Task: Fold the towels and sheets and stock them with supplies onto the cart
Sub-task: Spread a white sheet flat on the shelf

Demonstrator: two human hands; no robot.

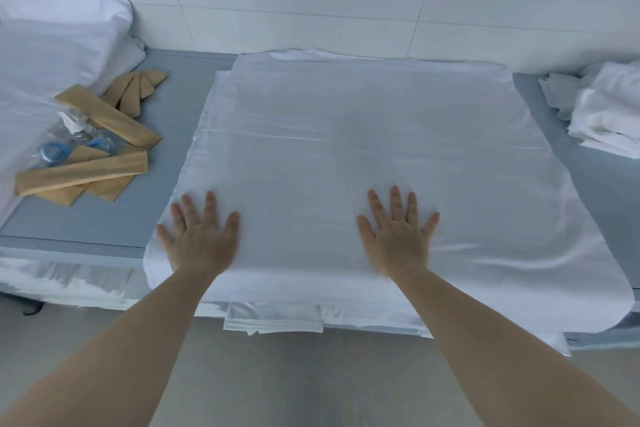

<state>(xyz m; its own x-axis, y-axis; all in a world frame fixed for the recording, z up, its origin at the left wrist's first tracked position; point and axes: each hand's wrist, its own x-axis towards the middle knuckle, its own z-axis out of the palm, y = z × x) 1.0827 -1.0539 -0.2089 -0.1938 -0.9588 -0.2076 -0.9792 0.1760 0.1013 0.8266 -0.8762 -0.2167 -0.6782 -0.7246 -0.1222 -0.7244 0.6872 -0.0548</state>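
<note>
Currently both hands, left hand [199, 239] and right hand [398, 236], press flat with fingers spread on the white folded cotton sheet [363, 149]; tan paper packets [104, 135] lie left of it.

We see the towel pile [609, 111] cut by the right edge, the plastic packets [74, 142] too blurred to identify, the pillow [52, 45] cropped at left.

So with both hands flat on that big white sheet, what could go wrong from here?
The sheet overhangs the table's near edge, so it might slide off toward the floor while the left hand and right hand smooth it. Its left edge lies close to the brown paper packets; a wide fold could sweep them away.
</note>
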